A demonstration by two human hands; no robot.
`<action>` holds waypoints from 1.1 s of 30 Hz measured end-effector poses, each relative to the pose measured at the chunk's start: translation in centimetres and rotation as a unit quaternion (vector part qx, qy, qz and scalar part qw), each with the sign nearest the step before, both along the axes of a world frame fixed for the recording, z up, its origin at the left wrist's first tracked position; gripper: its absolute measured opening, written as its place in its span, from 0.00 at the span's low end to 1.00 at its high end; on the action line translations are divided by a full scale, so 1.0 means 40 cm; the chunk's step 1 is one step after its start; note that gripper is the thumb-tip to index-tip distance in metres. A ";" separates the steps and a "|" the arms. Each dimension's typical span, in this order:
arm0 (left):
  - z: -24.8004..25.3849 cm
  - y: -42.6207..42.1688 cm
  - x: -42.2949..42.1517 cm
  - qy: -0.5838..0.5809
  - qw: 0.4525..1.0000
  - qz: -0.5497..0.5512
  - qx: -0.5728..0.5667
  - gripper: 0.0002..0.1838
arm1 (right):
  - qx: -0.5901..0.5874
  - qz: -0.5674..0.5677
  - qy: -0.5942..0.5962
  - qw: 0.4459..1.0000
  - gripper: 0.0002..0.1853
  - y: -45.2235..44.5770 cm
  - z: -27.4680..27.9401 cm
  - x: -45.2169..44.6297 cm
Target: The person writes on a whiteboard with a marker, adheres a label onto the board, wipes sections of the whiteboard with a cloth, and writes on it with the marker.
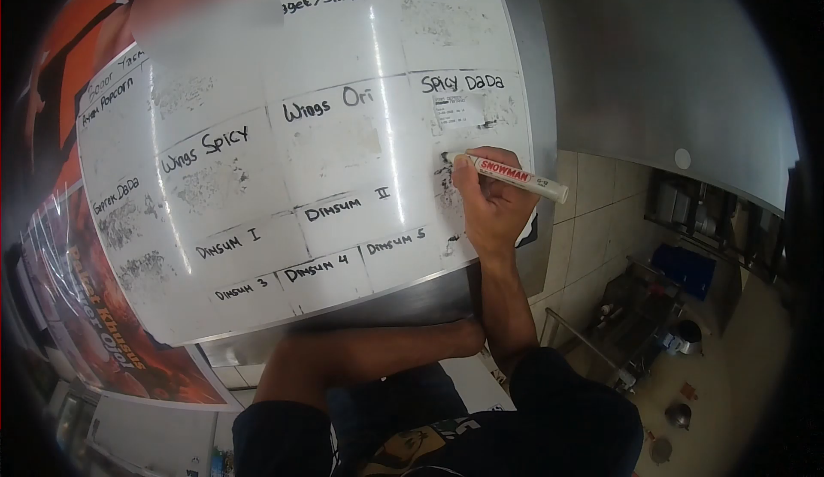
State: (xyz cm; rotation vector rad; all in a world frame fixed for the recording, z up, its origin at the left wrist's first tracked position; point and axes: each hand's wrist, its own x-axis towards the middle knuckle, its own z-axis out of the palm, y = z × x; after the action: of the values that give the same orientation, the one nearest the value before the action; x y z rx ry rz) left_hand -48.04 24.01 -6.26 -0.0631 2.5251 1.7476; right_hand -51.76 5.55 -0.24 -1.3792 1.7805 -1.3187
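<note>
My right hand is closed around a white marker with red SNOWMAN lettering. The marker's tip end meets the whiteboard at the right column, below the words "Spicy DaDa", where dark smudges show. A small printed label is stuck just above. My left forearm lies across my body under the board's lower edge. My left hand rests by my right elbow, and its fingers cannot be made out.
The board is ruled into boxes with handwritten names and worn patches. An orange and red poster hangs at its left. Right of it are a tiled wall, a metal hood, a blue container and metal pots below.
</note>
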 end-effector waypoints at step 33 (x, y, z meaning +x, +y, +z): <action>-0.071 0.085 -0.023 0.044 0.997 0.064 -0.010 0.10 | 0.011 0.008 0.037 0.999 0.06 0.003 0.003 -0.005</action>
State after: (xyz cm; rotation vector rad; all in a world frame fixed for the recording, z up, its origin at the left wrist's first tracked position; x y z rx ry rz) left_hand -48.95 27.40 -9.10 -0.1562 2.6575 1.8088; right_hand -51.95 5.66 -0.12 -1.4443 1.8221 -1.2505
